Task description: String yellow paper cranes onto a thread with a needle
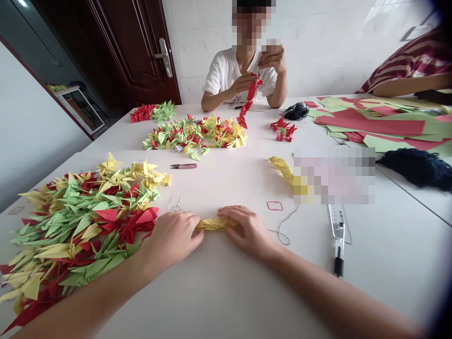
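Note:
A short strand of yellow folded paper cranes (pixel 215 224) lies low over the white table in front of me. My left hand (pixel 176 235) is closed round its left end. At the other end, the fingers of my right hand (pixel 247 230) curl over the strand and hide part of it. Thin thread (pixel 175 205) shows just beyond my left hand. To the left spreads a big heap of red, green and yellow paper cranes (pixel 84 221). Thread snips (pixel 183 166) rest beyond my hands.
Another yellow strand (pixel 282 169) lies to the right, partly blurred out. A clear ruler (pixel 335 219) and a pen (pixel 339 249) are nearby. Dark thread (pixel 416 167) and coloured paper strips (pixel 374 123) occupy the far right. Across the table, a person in white (pixel 243 70) holds a red strand (pixel 250 96).

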Demonstrator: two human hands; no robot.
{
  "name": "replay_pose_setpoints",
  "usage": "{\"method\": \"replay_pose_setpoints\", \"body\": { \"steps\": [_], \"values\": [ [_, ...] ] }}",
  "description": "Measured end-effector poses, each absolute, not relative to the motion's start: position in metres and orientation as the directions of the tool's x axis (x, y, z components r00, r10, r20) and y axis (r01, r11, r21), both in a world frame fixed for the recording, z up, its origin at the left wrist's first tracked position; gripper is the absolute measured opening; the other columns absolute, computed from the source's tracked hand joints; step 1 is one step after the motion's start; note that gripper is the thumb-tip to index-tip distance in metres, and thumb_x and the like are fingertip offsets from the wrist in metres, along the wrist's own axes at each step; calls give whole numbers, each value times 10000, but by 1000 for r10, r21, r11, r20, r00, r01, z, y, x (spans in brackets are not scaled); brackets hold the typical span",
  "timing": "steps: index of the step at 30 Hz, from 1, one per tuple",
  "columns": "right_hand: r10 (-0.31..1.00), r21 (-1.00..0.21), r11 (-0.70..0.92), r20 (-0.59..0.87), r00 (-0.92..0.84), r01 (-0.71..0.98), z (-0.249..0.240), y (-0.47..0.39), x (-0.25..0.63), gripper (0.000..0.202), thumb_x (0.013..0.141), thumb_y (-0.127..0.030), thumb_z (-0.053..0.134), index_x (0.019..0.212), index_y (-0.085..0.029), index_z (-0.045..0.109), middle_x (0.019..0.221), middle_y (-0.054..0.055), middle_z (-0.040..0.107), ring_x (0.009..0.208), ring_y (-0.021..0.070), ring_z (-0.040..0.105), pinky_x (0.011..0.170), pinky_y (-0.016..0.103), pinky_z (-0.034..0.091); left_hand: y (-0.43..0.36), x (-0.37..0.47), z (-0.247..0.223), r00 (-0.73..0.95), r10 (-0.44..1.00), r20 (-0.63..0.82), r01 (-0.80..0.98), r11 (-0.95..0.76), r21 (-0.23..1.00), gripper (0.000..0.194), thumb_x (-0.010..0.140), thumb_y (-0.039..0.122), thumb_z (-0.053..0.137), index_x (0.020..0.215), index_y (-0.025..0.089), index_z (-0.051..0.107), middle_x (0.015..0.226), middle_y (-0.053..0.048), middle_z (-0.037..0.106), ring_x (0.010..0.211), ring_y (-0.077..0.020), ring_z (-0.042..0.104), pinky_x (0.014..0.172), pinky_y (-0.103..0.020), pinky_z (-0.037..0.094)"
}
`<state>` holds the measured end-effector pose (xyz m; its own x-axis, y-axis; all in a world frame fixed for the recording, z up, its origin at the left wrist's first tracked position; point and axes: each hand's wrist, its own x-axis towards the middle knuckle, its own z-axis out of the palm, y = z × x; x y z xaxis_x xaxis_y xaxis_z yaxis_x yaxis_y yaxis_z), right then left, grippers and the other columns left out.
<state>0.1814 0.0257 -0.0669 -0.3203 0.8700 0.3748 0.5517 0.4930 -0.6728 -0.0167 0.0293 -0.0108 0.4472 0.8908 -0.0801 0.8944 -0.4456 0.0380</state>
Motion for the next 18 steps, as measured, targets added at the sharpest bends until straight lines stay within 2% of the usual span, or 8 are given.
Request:
{"method": "replay_pose_setpoints", "body": {
  "steps": [2,4,6,9,11,13,18],
  "values": [
    [880,-697,473,344,-328,539,-68,26,181,295,805,-144,475,1032,-218,648,1047,59,700,934,188,652,803,327,533,30,-18,-10,445,891,-91,895,-444,34,225,849,295,473,709,190,614,728,-28,670,741,-193,628,578,-268,373],
    [885,-716,458,313,-343,527,-69,27,181,260,862,-185,471,1050,-218,647,1039,54,700,903,175,657,778,311,538,30,-18,-9,438,894,-97,899,-437,33,200,846,295,478,789,198,644,768,-34,681,774,-200,633,600,-271,392],
    [886,-720,453,296,-357,526,-69,27,182,239,891,-214,477,1058,-218,648,1027,52,701,898,174,655,779,312,535,30,-18,-7,414,904,-107,910,-415,14,239,837,305,503,993,206,654,801,-46,691,778,-204,639,611,-270,408],
    [894,-707,441,293,-339,553,-68,28,182,196,884,-233,526,1027,-229,660,979,39,708,883,174,654,772,307,534,28,-17,-5,404,906,-128,914,-407,6,440,829,356,555,1254,244,554,788,-39,698,740,-197,645,608,-257,422],
    [904,-686,426,291,-314,590,-68,28,182,164,868,-240,563,989,-231,672,943,32,712,858,170,656,757,296,535,28,-17,-4,445,885,-134,895,-442,56,412,844,376,565,1245,285,573,820,-31,713,787,-199,655,634,-254,438],
    [907,-661,421,295,-302,621,-69,27,182,143,858,-258,587,965,-235,679,927,28,715,842,169,658,749,291,535,29,-17,-4,485,865,-130,874,-476,94,301,881,346,534,1159,292,638,871,-31,729,852,-202,660,669,-257,451],
    [910,-653,414,287,-298,634,-70,26,182,141,854,-316,601,943,-244,685,864,23,710,763,173,656,680,297,535,31,-18,-9,498,859,-116,867,-491,81,245,926,239,462,1002,245,695,838,-36,736,818,-200,675,694,-274,472]
  ]
}}
